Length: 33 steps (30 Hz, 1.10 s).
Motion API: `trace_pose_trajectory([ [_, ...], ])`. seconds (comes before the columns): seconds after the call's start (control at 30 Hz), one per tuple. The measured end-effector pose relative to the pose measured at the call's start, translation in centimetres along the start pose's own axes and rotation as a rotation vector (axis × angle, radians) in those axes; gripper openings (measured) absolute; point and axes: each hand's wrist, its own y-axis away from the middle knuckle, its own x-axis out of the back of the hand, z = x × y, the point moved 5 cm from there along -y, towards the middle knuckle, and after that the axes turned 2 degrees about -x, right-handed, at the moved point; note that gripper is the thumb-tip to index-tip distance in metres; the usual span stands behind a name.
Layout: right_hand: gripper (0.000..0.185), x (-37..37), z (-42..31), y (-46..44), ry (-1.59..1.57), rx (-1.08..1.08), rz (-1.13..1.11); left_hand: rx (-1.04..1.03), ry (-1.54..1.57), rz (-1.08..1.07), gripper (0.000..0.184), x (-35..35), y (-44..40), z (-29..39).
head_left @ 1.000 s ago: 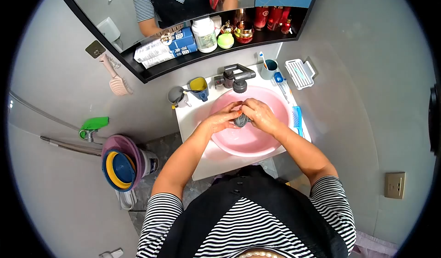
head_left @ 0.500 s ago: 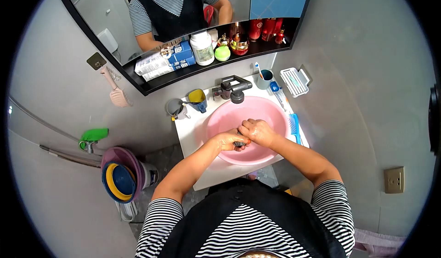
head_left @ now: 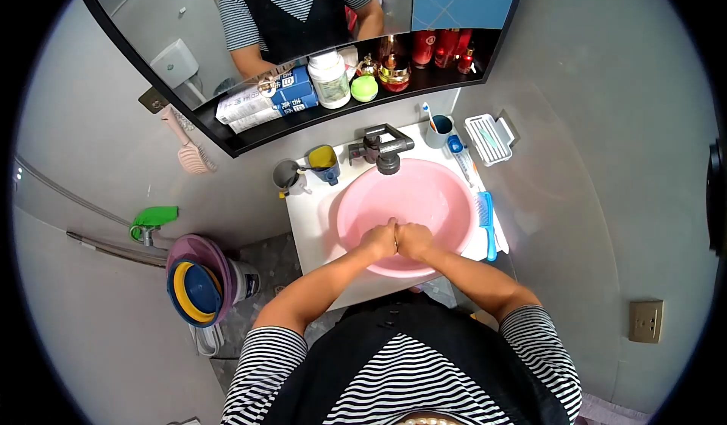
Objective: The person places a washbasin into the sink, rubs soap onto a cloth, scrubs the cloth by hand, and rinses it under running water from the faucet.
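Both my hands are closed and pressed against each other over the near part of a pink basin (head_left: 447, 190). My left hand (head_left: 380, 241) is curled in a fist, its thumb side touching my right hand (head_left: 413, 241), which is also curled shut. Between them only a thin sliver shows at the seam; whatever they grip is hidden by the fingers. The basin sits on a white counter (head_left: 310, 228), below a dark faucet (head_left: 385, 148).
Left of the faucet stand a grey cup (head_left: 288, 175) and a blue-yellow cup (head_left: 324, 165). To the right are a toothbrush cup (head_left: 438, 131), a blue comb (head_left: 486, 224) and a wall soap rack (head_left: 488, 139). A mirror cabinet shelf (head_left: 439, 80) overhangs behind; stacked basins (head_left: 182, 296) stand at left.
My hands have turned and drawn together, slightly lower and nearer me. The small dark thing that showed between them is now out of sight.
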Motion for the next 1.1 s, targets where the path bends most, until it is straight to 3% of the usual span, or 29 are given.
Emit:
trace_pose_trajectory([
  [0.23, 0.018, -2.7, 1.6, -0.4, -0.295, -0.161, -0.207, -0.092, -0.108, 0.001, 0.059, 0.2, 0.9, 1.3],
  [0.37, 0.015, -3.4, 1.9, -1.0, -0.486, -0.043, -0.146, -0.183, -0.162, 0.072, 0.058, -0.2, 0.3, 0.5],
  [0.43, 0.013, -2.3, 1.3, 0.1, -0.842, -0.238, -0.298, -0.307, -0.251, 0.154, 0.054, 0.1, 0.5, 0.7],
  [0.57, 0.014, -2.7, 1.8, 0.3, -0.868, -0.362, -0.421, -0.378, -0.261, 0.207, 0.047, 1.0, 1.0, 1.3],
  [0.63, 0.017, -3.9, 2.4, -1.0, -0.817, -0.088, -0.256, -0.322, -0.296, 0.208, 0.048, 1.0, 0.9, 1.5],
  [0.67, 0.017, -3.7, 2.3, -1.2, -0.829, -0.080, -0.245, -0.325, -0.313, 0.205, 0.048, 0.9, 0.9, 1.6],
  [0.73, 0.019, -3.0, 2.6, -1.6, -0.238, 0.002, -0.170, -0.184, -0.247, 0.147, 0.052, 0.0, 0.4, 1.0],
  [0.77, 0.025, -0.8, 1.8, -0.8, -0.163, -0.013, -0.195, -0.092, -0.190, 0.101, 0.070, -0.8, 0.1, 0.4],
  [0.8, 0.025, -1.0, 2.0, -1.0, -0.168, -0.015, -0.190, -0.096, -0.195, 0.099, 0.070, -1.5, -0.1, -0.3],
  [0.87, 0.031, -1.0, 2.5, -1.7, 0.111, 0.093, -0.045, -0.278, 0.208, 0.207, 0.085, -1.8, 0.0, -0.8],
  [0.9, 0.035, -0.4, 2.5, -1.5, 0.079, 0.172, 0.094, -0.276, 0.206, 0.210, 0.085, 0.0, 0.4, -0.1],
  [0.97, 0.034, 1.2, 2.4, -1.0, 0.031, 0.306, 0.191, 0.188, 1.013, -0.371, 0.086, 0.7, 1.2, -0.4],
  [1.0, 0.033, 2.8, 1.6, -0.3, -0.018, 0.434, 0.288, 0.190, 1.015, -0.368, 0.086, 1.0, 1.3, -1.2],
  [1.07, 0.028, 4.7, 0.4, 0.4, -0.056, 0.504, 0.356, 0.150, 1.538, -0.398, 0.078, 1.6, 1.5, -1.8],
  [1.1, 0.026, 5.7, -0.4, 0.7, -0.028, 0.608, 0.456, 0.059, 1.634, -0.487, 0.076, 1.9, 1.7, -1.3],
])
